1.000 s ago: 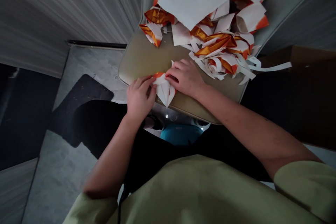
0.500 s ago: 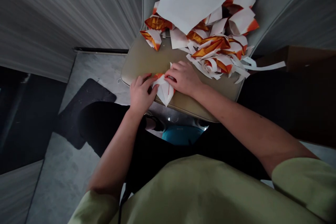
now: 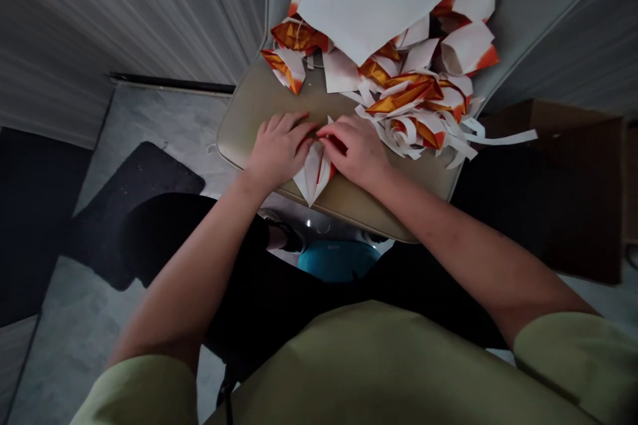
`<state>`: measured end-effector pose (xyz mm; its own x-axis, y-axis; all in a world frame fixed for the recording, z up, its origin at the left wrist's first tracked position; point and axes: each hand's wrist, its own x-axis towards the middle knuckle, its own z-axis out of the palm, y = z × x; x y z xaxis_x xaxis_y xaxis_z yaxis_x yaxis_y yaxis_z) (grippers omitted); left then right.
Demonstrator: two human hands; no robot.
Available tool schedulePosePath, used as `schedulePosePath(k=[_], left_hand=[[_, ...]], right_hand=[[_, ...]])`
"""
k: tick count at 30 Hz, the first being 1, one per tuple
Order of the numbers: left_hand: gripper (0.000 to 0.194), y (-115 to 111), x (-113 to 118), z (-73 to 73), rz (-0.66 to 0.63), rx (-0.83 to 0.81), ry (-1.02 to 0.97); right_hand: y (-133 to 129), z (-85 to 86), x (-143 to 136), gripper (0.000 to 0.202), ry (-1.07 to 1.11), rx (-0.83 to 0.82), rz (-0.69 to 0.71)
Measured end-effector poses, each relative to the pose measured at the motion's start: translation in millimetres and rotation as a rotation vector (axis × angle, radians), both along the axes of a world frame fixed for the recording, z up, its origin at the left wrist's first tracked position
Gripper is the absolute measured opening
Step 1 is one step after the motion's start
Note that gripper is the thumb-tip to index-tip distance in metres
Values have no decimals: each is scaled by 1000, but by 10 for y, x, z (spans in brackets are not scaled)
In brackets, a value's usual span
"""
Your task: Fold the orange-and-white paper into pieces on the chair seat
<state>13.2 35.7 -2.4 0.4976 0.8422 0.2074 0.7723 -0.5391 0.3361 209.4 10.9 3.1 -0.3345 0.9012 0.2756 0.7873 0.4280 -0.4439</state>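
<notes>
The large white sheet (image 3: 373,3) is cut off by the top edge.

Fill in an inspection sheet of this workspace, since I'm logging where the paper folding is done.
Surface: tan padded chair seat, bare toward the front left.
Job's things: white-and-orange folded paper at the front edge; folded-paper pile behind, under a large white sheet.
Clutter: curled paper strips, one long strip overhanging the right side.
Hands: right pinches the folded paper; left touches it, grip unclear.
Cables: thin black cord or strap beside the shirt.
Surroundings: floor mat left, brown box right.
</notes>
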Motion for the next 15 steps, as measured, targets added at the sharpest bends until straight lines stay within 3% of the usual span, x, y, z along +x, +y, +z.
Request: schedulePosePath(k=[6,11,15], left_hand=[[40,-169,-9,29,-35,-39,40],[47,-286,6,40,-59,-40,65],[53,-331,8,24,-53,-19,47]], right_hand=[[-110,49,-22,27,9,33,-76],[-360,40,-69,42,-13,23,-86],[-418,34,-66,47,28,10,-82]])
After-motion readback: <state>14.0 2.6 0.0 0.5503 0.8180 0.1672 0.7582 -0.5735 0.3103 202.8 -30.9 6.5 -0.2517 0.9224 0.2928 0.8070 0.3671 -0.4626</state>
